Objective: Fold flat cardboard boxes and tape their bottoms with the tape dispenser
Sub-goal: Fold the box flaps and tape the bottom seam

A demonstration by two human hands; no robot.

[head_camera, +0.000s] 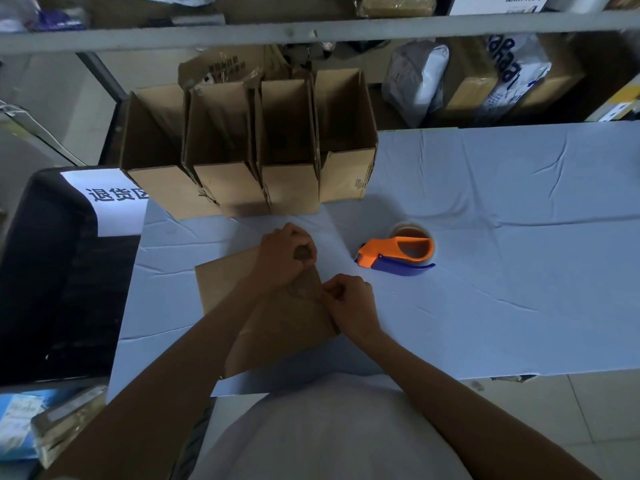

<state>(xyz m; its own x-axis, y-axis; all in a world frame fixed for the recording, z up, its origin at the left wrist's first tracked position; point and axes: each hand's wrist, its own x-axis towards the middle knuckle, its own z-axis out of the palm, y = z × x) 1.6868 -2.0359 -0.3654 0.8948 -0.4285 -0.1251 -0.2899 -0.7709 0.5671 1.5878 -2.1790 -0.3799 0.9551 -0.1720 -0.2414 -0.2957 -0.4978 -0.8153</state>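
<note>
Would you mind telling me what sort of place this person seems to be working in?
Probably a parcel packing or returns area in a small warehouse. Wrapped parcels sit on metal shelving, a row of made-up cardboard boxes lines the cloth-covered table, and a tape dispenser lies ready.

Left of my hands, beyond the table edge, a white sign (pixel 104 199) reads "退货区", its last character partly hidden by a box. Print on the far bags, box flap and box side is too blurred to read.
</note>
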